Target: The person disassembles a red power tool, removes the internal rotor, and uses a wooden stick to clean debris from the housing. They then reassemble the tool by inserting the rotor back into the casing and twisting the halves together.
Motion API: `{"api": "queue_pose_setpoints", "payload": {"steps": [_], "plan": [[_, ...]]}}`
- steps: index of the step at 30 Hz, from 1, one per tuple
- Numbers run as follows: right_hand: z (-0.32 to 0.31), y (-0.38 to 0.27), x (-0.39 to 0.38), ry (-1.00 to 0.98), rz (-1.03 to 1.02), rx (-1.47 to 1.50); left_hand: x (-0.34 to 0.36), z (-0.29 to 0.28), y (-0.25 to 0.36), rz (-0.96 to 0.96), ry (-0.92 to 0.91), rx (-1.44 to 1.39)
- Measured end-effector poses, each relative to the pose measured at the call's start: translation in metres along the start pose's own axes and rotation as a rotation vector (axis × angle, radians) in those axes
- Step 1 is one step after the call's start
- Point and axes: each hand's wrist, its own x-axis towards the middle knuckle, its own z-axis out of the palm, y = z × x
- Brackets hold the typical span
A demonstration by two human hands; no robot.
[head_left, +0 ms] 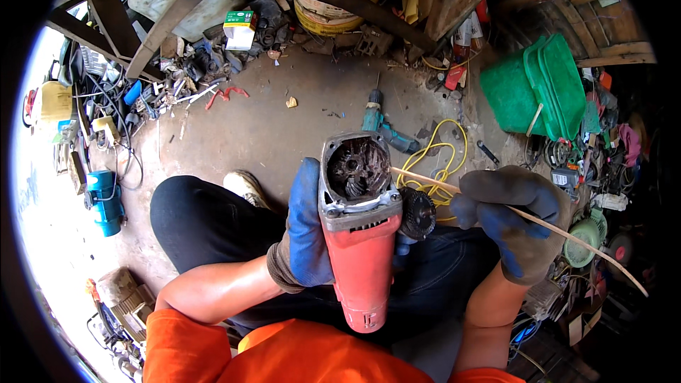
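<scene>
My left hand [305, 230], in a blue and brown work glove, grips a red power tool body [362, 255] upright over my lap. Its grey metal head [357, 170] is open at the top and shows dark, greasy gears inside. A black round gear part [417, 214] sits against the tool's right side. My right hand [512, 221], gloved the same way, holds a thin pale stick [567, 234]. The stick's tip [394, 169] reaches the rim of the open head.
A teal drill [383, 126] and a yellow cable [443, 159] lie on the dirt floor ahead. A green plastic basket [543, 85] stands at the right. A blue motor [105, 202] sits at the left, scrap parts and wooden beams line the back.
</scene>
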Motion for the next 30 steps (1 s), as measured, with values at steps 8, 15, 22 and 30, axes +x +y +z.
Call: {"api": "queue_pose_setpoints", "payload": {"steps": [8, 15, 22, 30], "plan": [[-0.003, 0.013, 0.003, -0.059, -0.096, 0.118, -0.001, 0.0, -0.003, 0.009, 0.031, -0.227], [-0.005, 0.013, 0.009, -0.14, -0.177, 0.034, -0.001, 0.004, 0.004, -0.034, -0.091, 0.007], [-0.012, 0.017, 0.008, -0.127, -0.128, 0.058, 0.002, 0.005, 0.004, -0.065, -0.125, -0.015], [-0.019, 0.033, 0.02, -0.071, 0.052, 0.179, -0.006, -0.004, 0.0, -0.025, 0.075, 0.024]]}}
